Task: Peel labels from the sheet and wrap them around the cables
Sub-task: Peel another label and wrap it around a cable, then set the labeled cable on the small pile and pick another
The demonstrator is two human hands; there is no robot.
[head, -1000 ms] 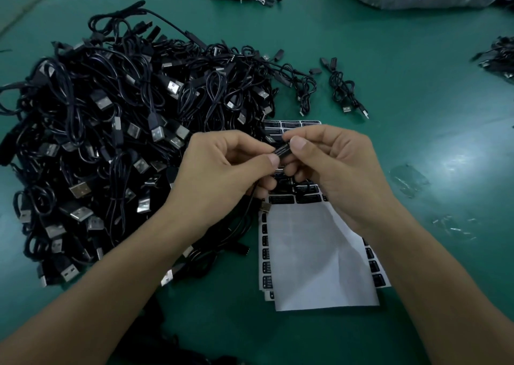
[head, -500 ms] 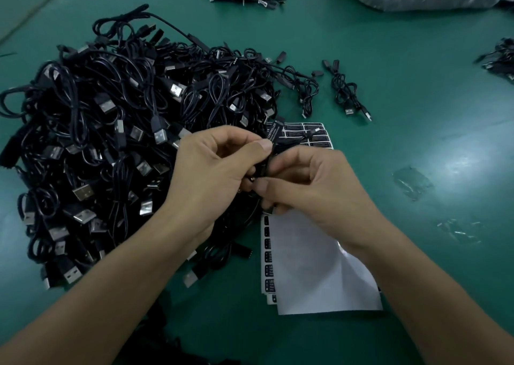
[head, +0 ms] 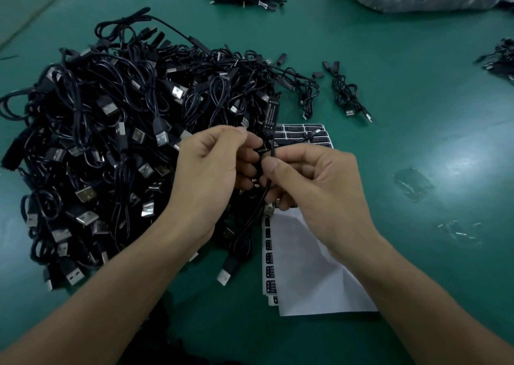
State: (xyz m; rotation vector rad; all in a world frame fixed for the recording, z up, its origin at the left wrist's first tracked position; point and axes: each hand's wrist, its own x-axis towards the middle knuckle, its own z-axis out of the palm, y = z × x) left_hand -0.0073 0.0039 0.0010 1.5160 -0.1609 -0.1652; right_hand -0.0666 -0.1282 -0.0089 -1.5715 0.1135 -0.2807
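Pinching the thin cable between thumbs and fingertips, the left hand and right hand hold it over the label sheet near the table's middle. Its labelled controller, pressed between both thumbs a second ago, now stands free above them, so this wrap looks finished.

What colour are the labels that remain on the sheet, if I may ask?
The labels are black with pale borders, seen in the head view.
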